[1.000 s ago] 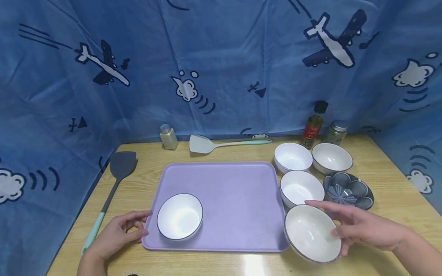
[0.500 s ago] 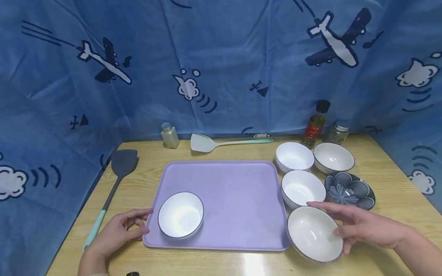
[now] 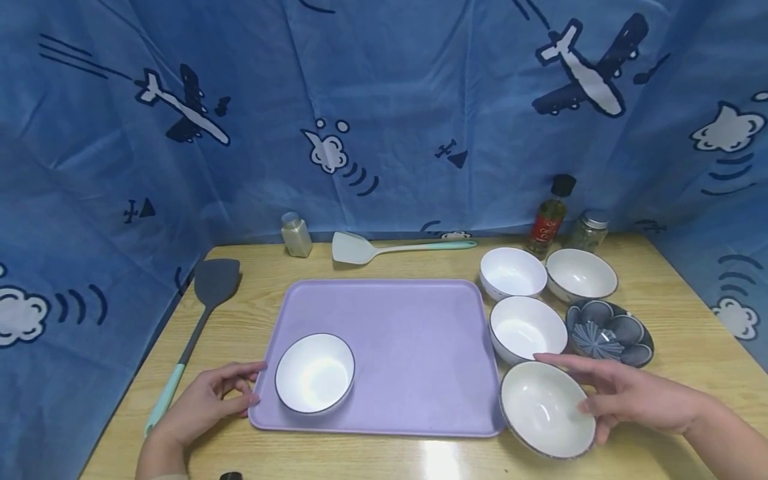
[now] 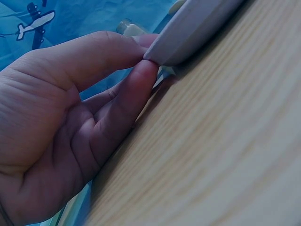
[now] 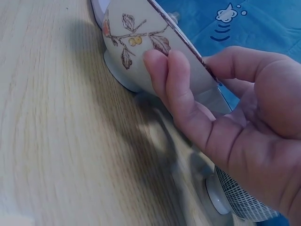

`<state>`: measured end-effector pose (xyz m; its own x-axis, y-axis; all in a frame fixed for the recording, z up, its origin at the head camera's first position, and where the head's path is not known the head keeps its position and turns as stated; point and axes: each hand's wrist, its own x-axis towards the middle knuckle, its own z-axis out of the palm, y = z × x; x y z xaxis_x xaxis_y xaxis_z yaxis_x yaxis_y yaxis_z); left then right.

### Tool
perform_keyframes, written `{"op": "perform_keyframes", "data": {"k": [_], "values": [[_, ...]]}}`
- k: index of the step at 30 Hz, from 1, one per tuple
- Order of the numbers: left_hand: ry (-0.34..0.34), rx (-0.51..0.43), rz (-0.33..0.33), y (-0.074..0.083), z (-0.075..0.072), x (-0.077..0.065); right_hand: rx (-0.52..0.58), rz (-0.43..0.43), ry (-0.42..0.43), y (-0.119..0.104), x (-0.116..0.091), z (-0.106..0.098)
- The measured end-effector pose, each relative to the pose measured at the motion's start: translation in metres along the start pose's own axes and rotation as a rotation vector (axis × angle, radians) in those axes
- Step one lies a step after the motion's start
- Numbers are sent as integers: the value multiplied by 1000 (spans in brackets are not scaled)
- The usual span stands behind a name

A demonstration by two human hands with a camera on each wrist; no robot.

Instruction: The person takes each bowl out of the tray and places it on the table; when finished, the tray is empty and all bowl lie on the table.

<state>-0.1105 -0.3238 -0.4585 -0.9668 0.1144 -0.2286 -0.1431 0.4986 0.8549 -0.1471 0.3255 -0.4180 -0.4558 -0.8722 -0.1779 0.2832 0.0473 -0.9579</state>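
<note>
My right hand [image 3: 624, 393] grips a cream bowl [image 3: 543, 410] by its right rim, thumb at the rim and fingers round the outer wall. The bowl is tilted beyond the lavender tray's right front corner; the right wrist view shows a branch-and-berry pattern on its outside [image 5: 136, 42]. My left hand [image 3: 207, 407] pinches the left edge of the lavender tray [image 3: 414, 360] with its fingertips; in the left wrist view they meet the tray's rim [image 4: 183, 37]. A white bowl with a dark rim [image 3: 315, 373] stands on the tray's left front part.
Right of the tray stand two white bowls [image 3: 528, 327], another cream bowl [image 3: 581, 273] and a dark petal-patterned bowl [image 3: 609, 333]. Behind them are a red-labelled bottle [image 3: 546, 220] and a jar [image 3: 588, 230]. A white turner [image 3: 354, 249], shaker [image 3: 296, 235] and grey turner [image 3: 216, 283] lie around the tray.
The view shifts very slightly. Both hands keep their holds, and the cream bowl stays nearly in place by the tray's right front corner.
</note>
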Motion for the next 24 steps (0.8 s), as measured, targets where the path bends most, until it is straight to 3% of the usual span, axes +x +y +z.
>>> {"op": "perform_keyframes", "data": {"k": [12, 18, 24], "values": [[-16, -25, 10, -2, -1, -1, 30, 5, -29, -1, 1, -2], [-34, -47, 39, 1, -3, -2, 9, 48, 13, -2, -2, -2], [-21, -27, 12, -1, -2, 0, -12, 92, 60, -4, -5, -1]]}}
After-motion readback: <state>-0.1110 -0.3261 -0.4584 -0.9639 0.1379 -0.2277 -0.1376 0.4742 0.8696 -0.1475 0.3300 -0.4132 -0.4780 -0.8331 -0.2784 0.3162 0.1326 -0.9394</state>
